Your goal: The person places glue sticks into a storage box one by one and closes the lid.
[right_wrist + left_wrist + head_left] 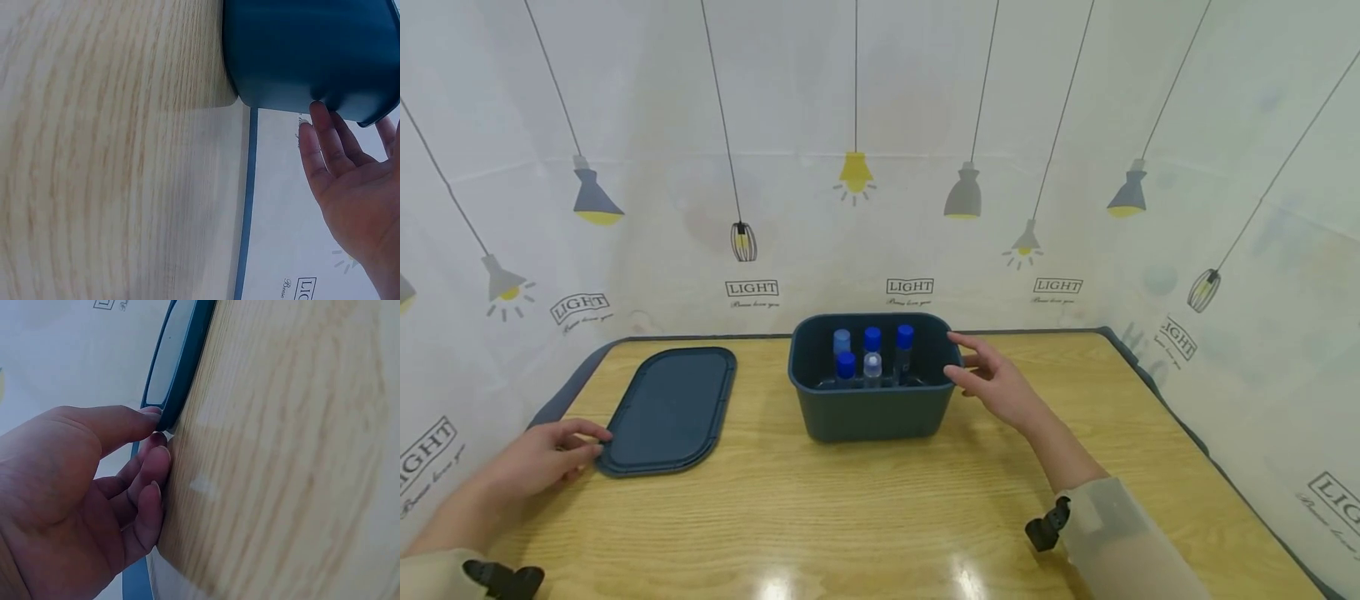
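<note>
A dark teal plastic bin (874, 417) stands on the wooden table, with several small bottles upright inside. Most wear blue caps (905, 336); one bottle (872, 367) has a clear top. My right hand (1003, 387) is at the bin's right end, thumb and index finger spread at the rim. In the right wrist view, the fingertips (319, 109) touch the outer wall, fingers fairly straight. A flat lid (670, 408) of the same colour lies on the left. My left hand (538, 458) pinches its near left corner, thumb on the edge in the left wrist view.
The wooden table (850, 508) ends at a dark border along the back and sides. Behind it hangs a white cloth (805, 100) printed with lamps. Dark wrist cameras (1048, 525) sit on both sleeves. Bare tabletop separates lid and bin.
</note>
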Demonstrator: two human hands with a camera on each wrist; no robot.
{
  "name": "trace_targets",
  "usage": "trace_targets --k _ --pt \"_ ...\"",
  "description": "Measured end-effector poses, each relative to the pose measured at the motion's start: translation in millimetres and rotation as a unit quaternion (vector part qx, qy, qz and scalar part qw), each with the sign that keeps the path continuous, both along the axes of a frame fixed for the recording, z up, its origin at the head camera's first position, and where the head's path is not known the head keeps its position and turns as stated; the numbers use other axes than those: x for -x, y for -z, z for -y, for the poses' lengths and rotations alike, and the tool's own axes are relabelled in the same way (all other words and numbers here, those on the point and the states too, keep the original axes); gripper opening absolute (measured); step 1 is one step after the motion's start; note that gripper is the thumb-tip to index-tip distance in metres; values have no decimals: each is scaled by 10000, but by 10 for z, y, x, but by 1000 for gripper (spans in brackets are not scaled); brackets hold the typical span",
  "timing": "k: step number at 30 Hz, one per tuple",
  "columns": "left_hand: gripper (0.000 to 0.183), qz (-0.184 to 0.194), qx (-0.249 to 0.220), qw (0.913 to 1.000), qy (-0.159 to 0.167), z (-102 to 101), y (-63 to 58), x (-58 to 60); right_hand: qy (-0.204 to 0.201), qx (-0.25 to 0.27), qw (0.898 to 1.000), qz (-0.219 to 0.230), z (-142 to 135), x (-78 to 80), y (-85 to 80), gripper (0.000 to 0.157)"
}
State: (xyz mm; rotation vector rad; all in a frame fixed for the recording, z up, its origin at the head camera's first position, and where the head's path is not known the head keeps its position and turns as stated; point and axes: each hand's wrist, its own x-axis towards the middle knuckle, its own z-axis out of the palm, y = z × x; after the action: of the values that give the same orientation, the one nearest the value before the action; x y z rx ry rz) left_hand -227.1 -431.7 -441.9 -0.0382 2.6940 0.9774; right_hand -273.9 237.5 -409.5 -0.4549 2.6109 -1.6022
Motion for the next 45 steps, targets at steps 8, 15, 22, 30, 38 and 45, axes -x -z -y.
trace_targets --k 8,15,22,30,38,45 --pt "36 -146 142 9998 22 -29 15 30 -21 65 10000 12 -3 -9 15 65" --pt "35 -450 703 9964 -148 -75 33 66 -1 76 9999 67 7 -11 21 65" --pt "35 -740 918 9922 -408 -89 65 89 -15 177 9998 115 20 -15 41 65" --pt "37 -658 542 9954 -445 -146 18 56 40 173 9998 51 15 -1 54 65" --pt "49 -463 113 9984 -290 -194 -103 -25 38 166 9998 66 26 1 63 65" --pt "70 -329 -460 9984 -68 -249 -186 -69 74 182 9997 112 32 -15 62 64"
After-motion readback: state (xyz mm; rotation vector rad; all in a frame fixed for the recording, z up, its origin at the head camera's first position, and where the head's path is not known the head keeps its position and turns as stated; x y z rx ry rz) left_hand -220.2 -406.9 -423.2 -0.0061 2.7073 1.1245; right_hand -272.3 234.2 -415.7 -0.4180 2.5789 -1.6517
